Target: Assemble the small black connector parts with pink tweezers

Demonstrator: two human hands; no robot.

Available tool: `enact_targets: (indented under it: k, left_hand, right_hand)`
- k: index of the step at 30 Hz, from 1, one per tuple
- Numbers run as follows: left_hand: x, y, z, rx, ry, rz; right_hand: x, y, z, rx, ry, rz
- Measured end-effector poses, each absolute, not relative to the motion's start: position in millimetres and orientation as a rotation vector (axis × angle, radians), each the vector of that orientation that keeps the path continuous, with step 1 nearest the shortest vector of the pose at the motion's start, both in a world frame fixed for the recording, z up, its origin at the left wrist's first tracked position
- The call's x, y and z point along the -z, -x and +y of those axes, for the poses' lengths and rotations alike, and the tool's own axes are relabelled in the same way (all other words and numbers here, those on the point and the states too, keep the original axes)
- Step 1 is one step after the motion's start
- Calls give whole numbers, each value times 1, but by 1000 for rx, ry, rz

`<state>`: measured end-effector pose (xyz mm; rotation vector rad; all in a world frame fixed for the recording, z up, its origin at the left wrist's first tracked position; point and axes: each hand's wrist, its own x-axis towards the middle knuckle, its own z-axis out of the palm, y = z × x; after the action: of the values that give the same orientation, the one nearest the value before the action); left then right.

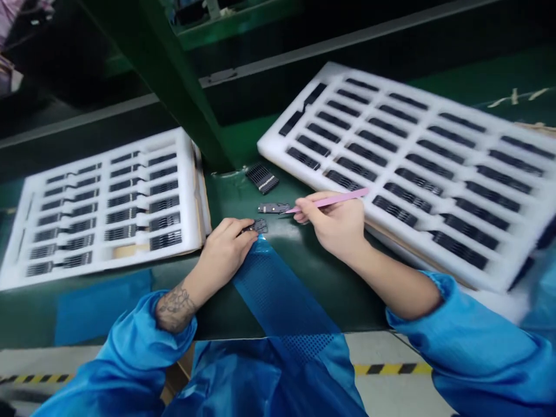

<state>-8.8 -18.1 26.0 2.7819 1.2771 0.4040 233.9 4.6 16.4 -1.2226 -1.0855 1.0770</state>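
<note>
From the head view, I'm working over a green bench point(217, 307), both hands busy. My left hand point(228, 246) is pinching the near part point(261, 226) at its left end, the grip sitting narrow. My right hand point(339, 223) is holding the tweezers point(334, 198), fingers wrapping the shank low, the tail slanting up past the knuckles. Whether the tips are parting or meeting, I can't tell; they're showing too small.

For fine work like this, I'd say the left hand should be pressing just hard enough to stop the near part twisting, and leaving its right end bare. The right should be pointing the tips in low, thumb and forefinger doing the squeezing, since a hard jab would likely be skidding the light pieces away.

Now for where it's all lying. The near part is sticking out rightward from my left fingertips. The far part point(273, 208) is lying flat just beyond it, its right end sitting right by the tweezer tips; I can't tell if they're touching. The strip point(278, 295) is running from just below the near part down to my lap, and whether it's joining on isn't showing. Past the far part, a black comb-like piece point(262, 178) is resting between the left tray point(189, 174) and the right tray point(269, 142).
</note>
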Motion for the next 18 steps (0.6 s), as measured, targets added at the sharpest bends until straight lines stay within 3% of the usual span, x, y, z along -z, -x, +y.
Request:
enact_targets:
  k: [9,18]
  left_hand:
    - [-14,8,-15,-621,-2633,1309]
    - [-6,4,-10,-803,-2573,1106]
  right_hand:
    - [-21,-231,6,-887,1252,-1181]
    - [-10,-224,1,-1096,1303,-1190]
